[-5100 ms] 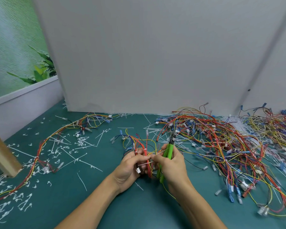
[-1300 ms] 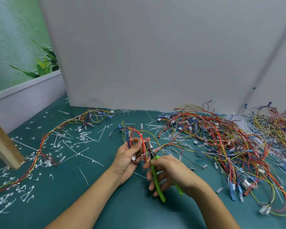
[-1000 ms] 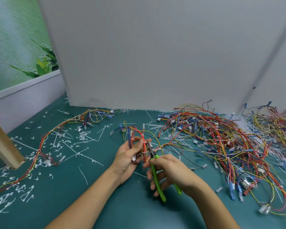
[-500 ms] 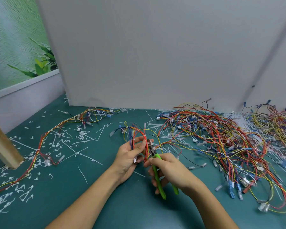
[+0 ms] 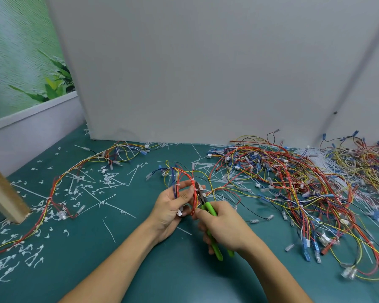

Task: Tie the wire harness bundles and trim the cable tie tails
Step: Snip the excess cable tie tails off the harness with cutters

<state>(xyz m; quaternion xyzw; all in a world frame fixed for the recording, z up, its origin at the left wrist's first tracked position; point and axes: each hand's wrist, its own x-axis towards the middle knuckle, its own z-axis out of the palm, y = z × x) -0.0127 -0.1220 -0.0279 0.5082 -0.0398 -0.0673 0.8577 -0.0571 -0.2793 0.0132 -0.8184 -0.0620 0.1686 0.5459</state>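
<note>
Scene: Two bare hands work just above a teal tabletop, seen from the person's own head.
Harness in hand: A small looped wire harness bundle of red, yellow and blue wires is held up at the centre of the table, beside a far larger tangle.
Left hand: The left hand curls fingers and thumb round the loop, gripping it upright.
Right hand: The right hand wraps round the green handles of side cutters, with the metal nose up against the red wires.
Cable tie: A white cable tie rings the bundle near the left fingertips. Whether a tail sits between the blades is too small to tell.
Handling: Likely light, floppy and springy, and prone to snagging. It is best pinched close beside a tie, where the wires are stiffest, with the insulation kept off the blades.
Surroundings: A pile of harnesses lies to the right, a long harness to the left, with scattered trimmed tails.
</note>
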